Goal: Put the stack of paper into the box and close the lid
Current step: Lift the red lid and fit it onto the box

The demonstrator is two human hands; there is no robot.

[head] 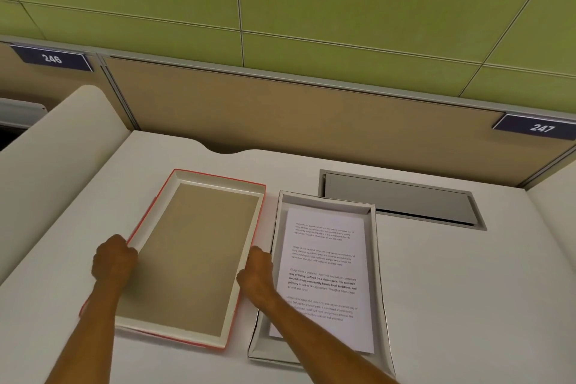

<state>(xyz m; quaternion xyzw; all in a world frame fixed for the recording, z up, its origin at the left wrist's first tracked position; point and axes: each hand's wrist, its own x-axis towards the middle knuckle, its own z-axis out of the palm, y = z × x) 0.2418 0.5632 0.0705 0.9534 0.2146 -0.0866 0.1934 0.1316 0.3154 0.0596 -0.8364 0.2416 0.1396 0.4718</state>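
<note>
The stack of paper (327,274) already lies inside the white box (378,274) on the right, printed side up, its sheets flat against the bottom with a strip of bare box floor showing beyond the far edge. That half of the job looks done, so what remains is the lid (190,259). It sits just left of the box, upside down, with its brown inner face up and its red outside showing only along the rim, a sensible spot since it need only be turned over and carried a little to the right.

Both hands are on that lid, one at each long side. The left hand (113,262) is curled closed over the left rim near its middle, and the right hand (257,271) clasps the right rim, in the narrow gap between lid and box. Holding opposite edges this way keeps a broad, shallow lid level and lets it be flipped in one motion.

The fingertips are tucked out of sight, so how deep they reach is unclear. The right forearm crosses the box's near-left corner and covers part of the paper. Whether the lid is lifted off the desk (467,290) or resting on it is hard to judge, though its near edge seems slightly raised.
</note>
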